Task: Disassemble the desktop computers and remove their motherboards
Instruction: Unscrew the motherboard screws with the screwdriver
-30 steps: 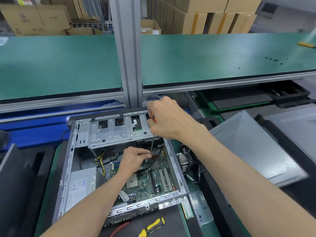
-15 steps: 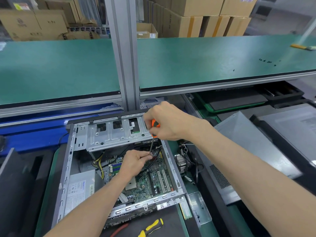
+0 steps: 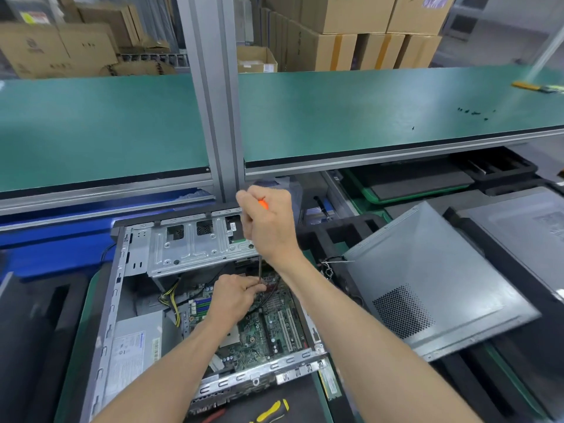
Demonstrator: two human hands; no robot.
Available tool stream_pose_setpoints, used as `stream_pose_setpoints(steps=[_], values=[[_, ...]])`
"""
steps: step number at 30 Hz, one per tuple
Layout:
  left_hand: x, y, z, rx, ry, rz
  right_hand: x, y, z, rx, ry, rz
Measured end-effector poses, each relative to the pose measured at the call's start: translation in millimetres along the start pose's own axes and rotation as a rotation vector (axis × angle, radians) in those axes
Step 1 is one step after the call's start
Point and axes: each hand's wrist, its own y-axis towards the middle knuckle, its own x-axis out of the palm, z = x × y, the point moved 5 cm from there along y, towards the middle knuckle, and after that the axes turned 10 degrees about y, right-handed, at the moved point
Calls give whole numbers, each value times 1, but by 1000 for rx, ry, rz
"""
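With the side panel [image 3: 427,282] already lying off to the right, the motherboard [image 3: 268,328] is still sitting inside the open case [image 3: 116,300], while the right hand [image 3: 268,227] is gripping an orange-handled screwdriver [image 3: 260,267] upright over it and the left hand's [image 3: 235,296] fingers are pinching around its tip.

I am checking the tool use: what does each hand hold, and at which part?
The right hand grips the screwdriver by its orange handle. The left hand pinches near the shaft's tip, above the motherboard; exactly what it pinches cannot be told.
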Motion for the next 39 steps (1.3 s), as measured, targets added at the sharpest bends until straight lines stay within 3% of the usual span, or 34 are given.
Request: stream_pose_setpoints(steps=[3, 5, 9, 10, 16, 21, 26, 31, 34, 39], values=[[4, 3, -7, -23, 22, -16, 3, 0, -2, 86, 190, -250], [4, 4, -6, -9, 33, -15, -8, 3, -6, 84, 40, -247], [1, 5, -2, 35, 41, 43, -23, 8, -24, -290, -1174, -207], [0, 4, -2, 35, 32, 55, -21, 8, -30, -320, -1284, -203], [-2, 1, 1, 47, 7, 54, -8, 12, -34, -137, -1147, -623], [-3, 1, 2, 80, 73, 87, -5, 8, -45, 1, -996, -860], [0, 2, 5, 88, 136, 64, -5, 11, -47, -135, -1420, -630], [5, 4, 1, 91, 281, -24, 6, 8, -44, -147, -1265, -843], [8, 7, -2, 92, 334, -112, 5, 6, -48, -58, -1114, -924], [11, 11, 1, 115, 385, -135, -7, 12, -46, -136, -1327, -659]])
